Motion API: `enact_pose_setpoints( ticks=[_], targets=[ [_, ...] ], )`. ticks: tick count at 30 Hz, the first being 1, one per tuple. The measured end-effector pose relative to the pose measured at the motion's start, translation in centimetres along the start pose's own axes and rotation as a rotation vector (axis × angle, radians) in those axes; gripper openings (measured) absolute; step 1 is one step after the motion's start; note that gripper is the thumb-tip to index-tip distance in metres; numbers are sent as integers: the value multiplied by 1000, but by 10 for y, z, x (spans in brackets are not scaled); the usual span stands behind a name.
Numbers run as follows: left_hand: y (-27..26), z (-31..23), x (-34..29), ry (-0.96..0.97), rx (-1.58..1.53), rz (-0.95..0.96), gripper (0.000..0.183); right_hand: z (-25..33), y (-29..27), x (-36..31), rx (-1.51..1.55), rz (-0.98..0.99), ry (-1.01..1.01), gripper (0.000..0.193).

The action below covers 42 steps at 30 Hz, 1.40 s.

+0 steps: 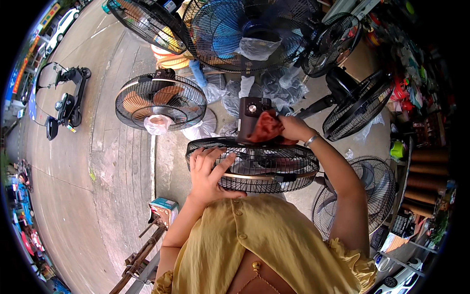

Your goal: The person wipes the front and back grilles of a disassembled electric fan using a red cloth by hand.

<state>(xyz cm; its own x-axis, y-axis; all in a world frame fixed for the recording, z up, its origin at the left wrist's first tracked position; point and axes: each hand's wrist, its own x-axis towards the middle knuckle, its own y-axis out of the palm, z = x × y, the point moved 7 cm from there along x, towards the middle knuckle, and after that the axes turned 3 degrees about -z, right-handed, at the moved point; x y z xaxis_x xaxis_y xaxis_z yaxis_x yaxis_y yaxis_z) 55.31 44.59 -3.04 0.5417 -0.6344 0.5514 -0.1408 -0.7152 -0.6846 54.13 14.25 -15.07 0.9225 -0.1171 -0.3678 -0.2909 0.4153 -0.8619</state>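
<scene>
Right in front of my body stands an electric fan point(274, 177) with a black wire cage and a gold band round it. My left hand point(208, 169) grips the left side of its cage, fingers over the wires and thumb on the near side. In my right hand point(293, 130) is a bunched, dark red patterned cloth point(267, 126). The cloth lies against the brown control box point(250, 109) behind the cage, which has a round knob. My right fingertips are partly hidden by the cloth.
Other fans stand close by: a gold-bladed one point(161, 102) to the left, a large one point(220, 36) ahead, a black one point(360, 105) and a pale-bladed one point(369, 183) on the right. Plastic-wrapped bases point(281, 85) crowd the floor. A carton point(164, 211) and a scooter point(68, 95) are leftward.
</scene>
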Motion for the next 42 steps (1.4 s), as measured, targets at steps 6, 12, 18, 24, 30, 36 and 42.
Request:
enact_pose_setpoints(
  ticks=[6,12,18,24,30,36,42],
  targets=[
    [1,-2,-2,-15,-19,40,91,8,-70,12,3,-385,141,39],
    [7,-10,10,47,-16,46,92,98,-59,52,-108,-490,-370,28],
    [3,0,7,40,-28,24,90,114,-36,71,-118,-333,-448,28],
    [0,-3,5,17,-36,40,91,17,-61,79,20,-392,-80,26],
    [2,-3,5,32,-33,45,94,44,-68,59,221,-455,-149,31],
    [-3,43,29,-263,-790,83,100,120,-113,20,359,-460,-343,35],
    [53,72,100,-479,-1071,246,77,168,-106,-33,438,-161,-413,47]
  ],
)
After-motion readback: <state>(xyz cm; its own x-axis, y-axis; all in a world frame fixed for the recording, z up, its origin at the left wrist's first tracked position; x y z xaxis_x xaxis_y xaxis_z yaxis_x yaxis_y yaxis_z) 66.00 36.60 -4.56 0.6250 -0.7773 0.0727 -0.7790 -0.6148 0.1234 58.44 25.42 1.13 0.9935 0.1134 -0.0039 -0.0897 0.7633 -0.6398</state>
